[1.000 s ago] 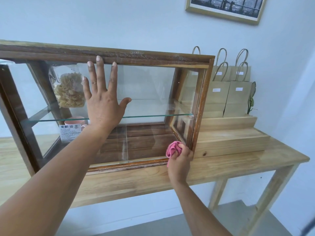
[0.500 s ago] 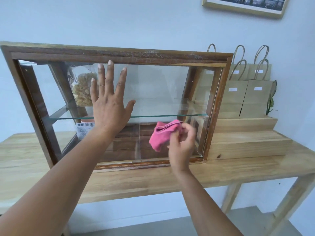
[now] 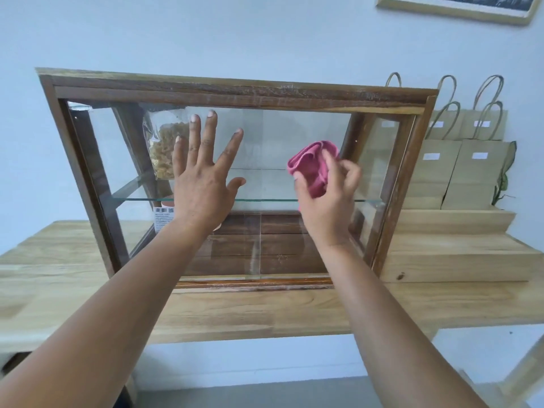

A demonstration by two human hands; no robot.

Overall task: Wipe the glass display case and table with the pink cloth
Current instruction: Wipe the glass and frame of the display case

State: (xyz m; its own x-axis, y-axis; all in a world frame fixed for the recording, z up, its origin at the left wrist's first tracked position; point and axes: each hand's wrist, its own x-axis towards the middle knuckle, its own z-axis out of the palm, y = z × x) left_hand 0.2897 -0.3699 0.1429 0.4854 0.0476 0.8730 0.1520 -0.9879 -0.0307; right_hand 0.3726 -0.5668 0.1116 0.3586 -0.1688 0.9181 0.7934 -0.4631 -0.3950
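A glass display case (image 3: pixel 241 92) with a dark wooden frame stands on a light wooden table (image 3: pixel 250 313). My left hand (image 3: pixel 203 184) lies flat against the front glass with fingers spread, left of centre. My right hand (image 3: pixel 329 198) grips a bunched pink cloth (image 3: pixel 313 163) and presses it on the right half of the front pane, at about the height of the inner glass shelf (image 3: pixel 265 199). Inside the case a clear bag of pasta (image 3: pixel 164 145) stands at the left, partly hidden by my left hand.
Wooden steps (image 3: pixel 453 245) sit on the table right of the case, with several brown paper bags (image 3: pixel 459 172) on top. A small plant (image 3: pixel 506 175) stands by the bags. A framed picture (image 3: pixel 459 8) hangs on the wall. A labelled item (image 3: pixel 163 217) sits inside, low left.
My right hand has carried the pink cloth up from the case's lower right corner to mid-height on the glass. My left hand stays flat on the pane. The view has shifted left and down.
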